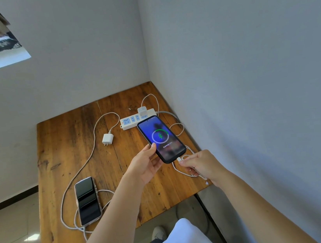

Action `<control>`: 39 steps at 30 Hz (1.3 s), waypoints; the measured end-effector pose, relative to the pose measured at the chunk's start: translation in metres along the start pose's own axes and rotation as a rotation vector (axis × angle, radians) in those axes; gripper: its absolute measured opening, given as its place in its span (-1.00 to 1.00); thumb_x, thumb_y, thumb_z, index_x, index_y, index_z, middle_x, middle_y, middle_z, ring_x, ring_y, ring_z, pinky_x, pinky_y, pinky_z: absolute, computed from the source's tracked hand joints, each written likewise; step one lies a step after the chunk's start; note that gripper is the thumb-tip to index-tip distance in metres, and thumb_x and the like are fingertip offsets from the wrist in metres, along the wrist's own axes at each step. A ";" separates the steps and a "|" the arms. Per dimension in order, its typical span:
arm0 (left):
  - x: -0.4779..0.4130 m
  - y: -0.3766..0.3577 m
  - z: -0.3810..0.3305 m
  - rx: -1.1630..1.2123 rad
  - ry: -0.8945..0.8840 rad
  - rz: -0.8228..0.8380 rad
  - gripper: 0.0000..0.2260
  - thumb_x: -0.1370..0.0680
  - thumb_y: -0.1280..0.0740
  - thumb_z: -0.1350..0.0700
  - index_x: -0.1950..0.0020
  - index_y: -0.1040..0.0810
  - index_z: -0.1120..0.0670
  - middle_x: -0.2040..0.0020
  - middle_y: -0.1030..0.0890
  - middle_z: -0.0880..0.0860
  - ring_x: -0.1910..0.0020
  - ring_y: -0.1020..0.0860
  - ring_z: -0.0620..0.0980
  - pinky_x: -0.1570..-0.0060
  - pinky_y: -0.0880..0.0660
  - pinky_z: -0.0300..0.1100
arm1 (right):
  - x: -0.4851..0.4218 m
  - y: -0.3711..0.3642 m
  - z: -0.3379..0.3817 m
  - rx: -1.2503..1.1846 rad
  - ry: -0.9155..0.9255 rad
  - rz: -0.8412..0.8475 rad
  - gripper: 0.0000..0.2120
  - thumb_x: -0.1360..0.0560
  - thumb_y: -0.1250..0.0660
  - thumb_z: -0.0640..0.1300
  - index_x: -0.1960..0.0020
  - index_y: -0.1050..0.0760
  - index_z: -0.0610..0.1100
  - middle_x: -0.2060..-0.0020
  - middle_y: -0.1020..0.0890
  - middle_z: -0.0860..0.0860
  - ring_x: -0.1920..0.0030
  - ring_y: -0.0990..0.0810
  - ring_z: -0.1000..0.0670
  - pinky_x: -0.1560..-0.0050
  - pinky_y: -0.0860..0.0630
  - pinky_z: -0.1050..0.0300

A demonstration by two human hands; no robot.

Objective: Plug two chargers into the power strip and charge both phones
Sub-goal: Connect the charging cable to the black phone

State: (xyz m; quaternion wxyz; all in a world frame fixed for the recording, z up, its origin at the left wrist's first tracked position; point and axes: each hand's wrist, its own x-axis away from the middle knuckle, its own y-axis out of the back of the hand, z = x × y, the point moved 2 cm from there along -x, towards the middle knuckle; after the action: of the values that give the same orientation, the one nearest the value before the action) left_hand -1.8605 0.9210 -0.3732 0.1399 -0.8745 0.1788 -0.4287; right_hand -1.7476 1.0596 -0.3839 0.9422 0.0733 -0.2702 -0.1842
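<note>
Right now the left hand (147,164) grips the lit phone (161,138) by its edge, tilted up so the screen reads, while the right hand (201,165) pinches the cable plug (179,159) at its base. A green bolt and "29%" show; one charger (143,111) sits in the power strip (131,121). The other charger (107,139) lies unplugged, its phone (87,200) dark on the table (61,146).

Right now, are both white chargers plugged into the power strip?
No, one charger sits in the power strip; the other charger lies loose on the table.
</note>
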 end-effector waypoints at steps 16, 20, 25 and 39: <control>0.001 0.002 0.001 -0.017 0.004 -0.006 -0.62 -0.55 -0.32 0.10 -0.37 -0.41 0.10 -0.24 -0.55 0.19 -0.16 -0.56 0.10 0.41 -0.57 -0.25 | 0.005 -0.002 0.003 -0.016 -0.014 0.006 -0.67 -0.46 -0.38 -0.04 0.47 -0.57 -0.03 0.49 -0.57 0.08 0.35 -0.56 0.10 0.29 -0.51 0.27; -0.001 0.004 0.002 -0.020 0.006 0.002 -0.62 -0.56 -0.31 0.11 -0.37 -0.41 0.09 -0.23 -0.56 0.19 -0.12 -0.58 0.08 0.40 -0.57 -0.25 | 0.006 -0.001 0.002 -0.038 -0.026 0.020 -0.74 -0.47 -0.38 -0.05 0.38 -0.60 -0.07 0.47 -0.58 0.08 0.34 -0.55 0.10 0.29 -0.51 0.26; -0.003 0.005 0.001 -0.018 0.012 0.026 -0.63 -0.57 -0.30 0.13 -0.37 -0.42 0.10 -0.21 -0.59 0.20 -0.10 -0.59 0.06 0.31 -0.60 -0.23 | 0.005 0.000 0.003 -0.112 -0.050 0.033 -0.88 -0.45 -0.41 -0.11 0.22 -0.66 -0.12 0.45 -0.62 0.07 0.38 -0.55 0.13 0.33 -0.50 0.27; -0.015 0.000 0.000 -0.047 0.020 0.004 -0.63 -0.58 -0.29 0.13 -0.39 -0.39 0.09 -0.20 -0.59 0.19 -0.17 -0.58 0.08 0.23 -0.57 -0.19 | -0.005 0.004 -0.001 -0.120 -0.079 0.038 -0.86 -0.46 -0.39 -0.13 0.18 -0.66 -0.18 0.44 -0.61 0.07 0.40 -0.53 0.15 0.29 -0.50 0.25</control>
State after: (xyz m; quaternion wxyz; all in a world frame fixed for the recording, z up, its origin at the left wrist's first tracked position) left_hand -1.8690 0.9270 -0.3834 0.1182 -0.8729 0.1918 -0.4328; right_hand -1.7502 1.0655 -0.3860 0.9368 0.0040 -0.2969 -0.1848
